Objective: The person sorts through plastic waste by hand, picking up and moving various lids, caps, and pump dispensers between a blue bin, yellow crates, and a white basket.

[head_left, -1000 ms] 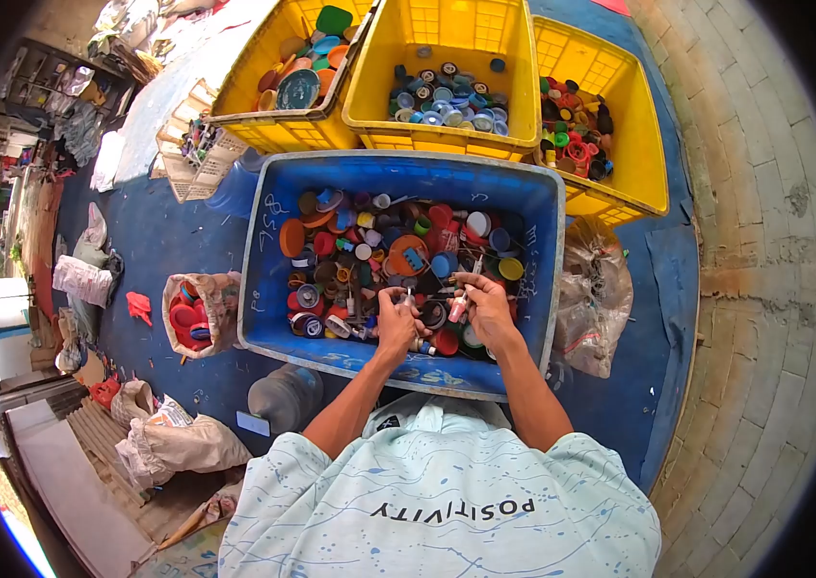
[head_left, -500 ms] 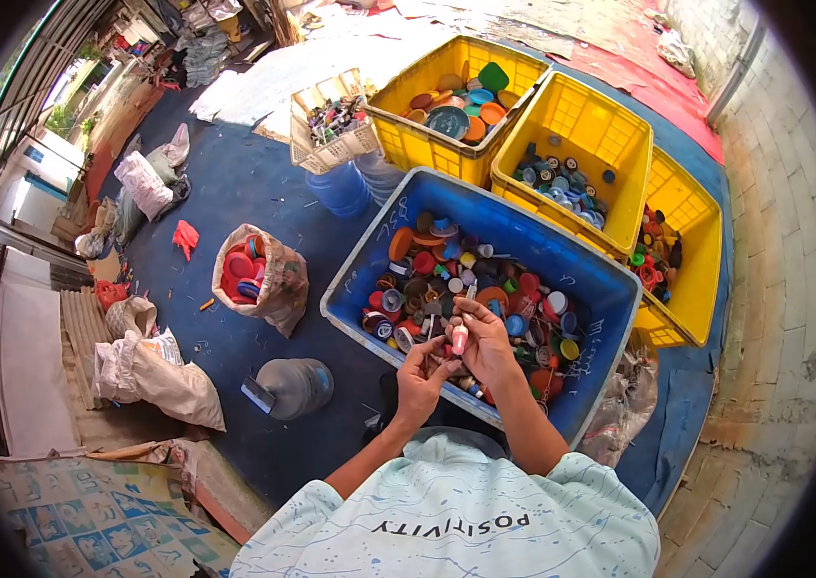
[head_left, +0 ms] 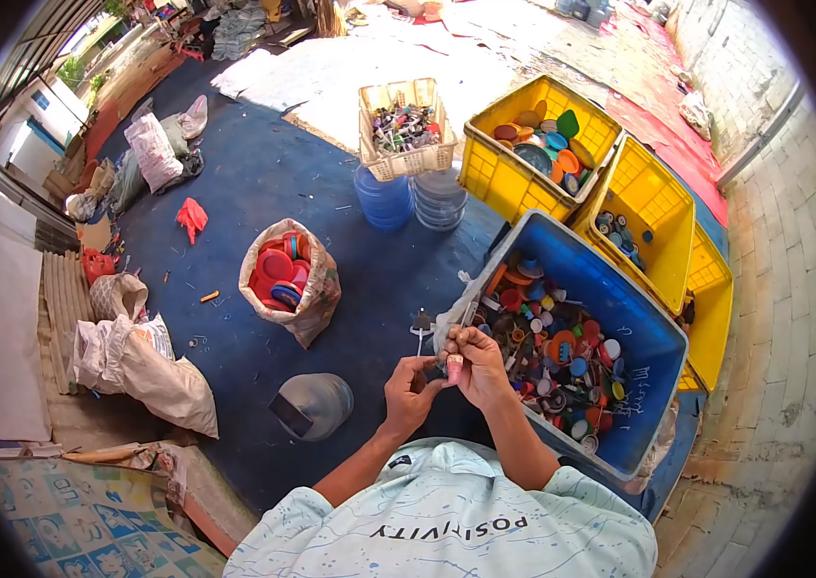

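A small pink plastic piece [head_left: 454,370], narrow and rounded, is pinched between my two hands in front of my shirt. My right hand [head_left: 481,368] is closed around its upper part, with a thin pale strip [head_left: 470,312] rising above the fingers. From the left, my left hand [head_left: 410,393] reaches in with thumb and fingertips at the lower end of the pink piece. Just beyond my right hand is a large blue crate [head_left: 658,385], holding many mixed plastic caps and lids [head_left: 562,349].
Yellow crates [head_left: 514,183] of sorted caps stand behind the blue one. A pale basket [head_left: 369,159] rests on large water bottles [head_left: 384,202]. To the left are a sack of red lids [head_left: 316,306], a clear jug [head_left: 326,409] and stuffed sacks [head_left: 162,380]. A block wall [head_left: 774,289] runs along the right.
The view has swung left, so the crates sit further right. Both hands have come away from over the caps to the blue crate's left edge, still holding the pink piece.
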Tool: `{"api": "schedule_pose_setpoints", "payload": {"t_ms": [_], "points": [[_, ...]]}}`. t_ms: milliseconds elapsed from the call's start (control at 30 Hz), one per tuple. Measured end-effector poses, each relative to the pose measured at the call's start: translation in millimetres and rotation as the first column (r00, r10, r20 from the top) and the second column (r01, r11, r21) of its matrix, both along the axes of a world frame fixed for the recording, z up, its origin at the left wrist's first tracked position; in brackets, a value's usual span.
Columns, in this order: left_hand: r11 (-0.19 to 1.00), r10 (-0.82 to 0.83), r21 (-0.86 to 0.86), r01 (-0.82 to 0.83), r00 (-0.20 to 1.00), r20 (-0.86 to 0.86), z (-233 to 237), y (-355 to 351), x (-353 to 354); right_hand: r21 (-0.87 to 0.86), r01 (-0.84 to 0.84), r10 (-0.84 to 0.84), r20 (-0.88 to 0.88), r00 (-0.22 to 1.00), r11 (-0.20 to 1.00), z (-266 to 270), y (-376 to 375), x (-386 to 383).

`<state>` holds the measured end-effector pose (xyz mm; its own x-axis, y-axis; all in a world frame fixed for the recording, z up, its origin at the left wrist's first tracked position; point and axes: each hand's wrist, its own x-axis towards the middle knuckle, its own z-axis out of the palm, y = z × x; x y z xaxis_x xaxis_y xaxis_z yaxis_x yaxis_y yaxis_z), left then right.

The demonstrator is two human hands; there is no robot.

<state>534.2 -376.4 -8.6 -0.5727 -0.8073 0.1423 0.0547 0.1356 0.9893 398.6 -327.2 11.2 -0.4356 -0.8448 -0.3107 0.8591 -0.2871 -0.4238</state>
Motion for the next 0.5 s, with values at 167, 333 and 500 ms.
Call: {"api": "schedule_pose_setpoints", "payload": {"t_ms": [167, 333, 500], "points": [[0.999, -0.052, -0.013, 0.053, 0.996, 0.077, -4.8, -61.8, 30.8, 0.014, -0.084, 0.085, -0.074, 0.994, 0.996, -6.3, -54.4, 7.3], [0.973, 0.047, 0.231, -0.032, 0.997, -0.06, -34.2, -117.7, 11.5, 0.083, -0.183, 0.194, -0.145, 0.97, 0.98, -24.0, -93.5, -11.7], [0.956, 0.025, 0.294, 0.007, 0.994, -0.105, -40.3, -191.0, -38.7, 0.051, -0.405, 0.407, -0.186, 0.894, 0.913, -43.3, -151.5, -46.2]]}}
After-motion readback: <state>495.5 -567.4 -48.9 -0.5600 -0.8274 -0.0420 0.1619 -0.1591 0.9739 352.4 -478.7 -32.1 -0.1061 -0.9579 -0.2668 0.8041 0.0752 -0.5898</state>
